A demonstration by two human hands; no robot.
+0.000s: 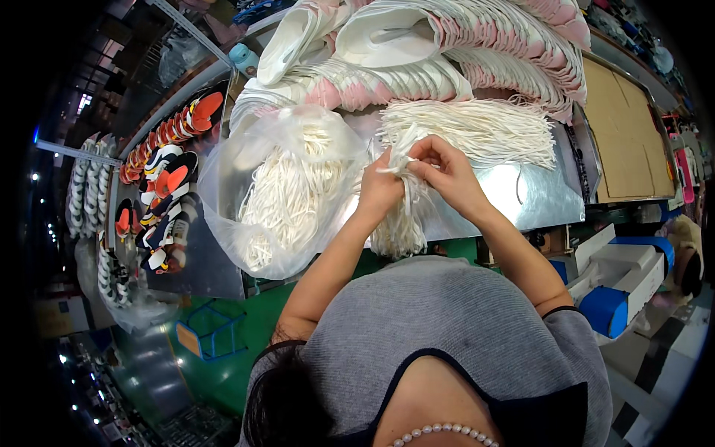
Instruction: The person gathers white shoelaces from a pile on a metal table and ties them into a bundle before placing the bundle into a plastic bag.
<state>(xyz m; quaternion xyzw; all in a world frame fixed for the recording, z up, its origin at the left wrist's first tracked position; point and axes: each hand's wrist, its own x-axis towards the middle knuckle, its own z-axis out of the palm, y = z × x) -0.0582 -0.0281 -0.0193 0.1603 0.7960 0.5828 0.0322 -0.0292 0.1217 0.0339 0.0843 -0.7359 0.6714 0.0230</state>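
Observation:
A bundle of white shoelaces hangs over the near edge of the metal table, its upper part gathered between my hands. My left hand is closed round the bundle from the left. On the right, my right hand pinches the laces with thumb and fingers close to the left one. Left of them lies a clear plastic bag, open and full of tangled white laces. Behind my right hand a flat heap of straight white laces is spread across the table.
Stacked white and pink shoe uppers line the back of the metal table. Orange, black and white shoe parts stand on a left bench. A cardboard-covered surface and a white-and-blue machine are at right; a blue-framed stool stands lower left.

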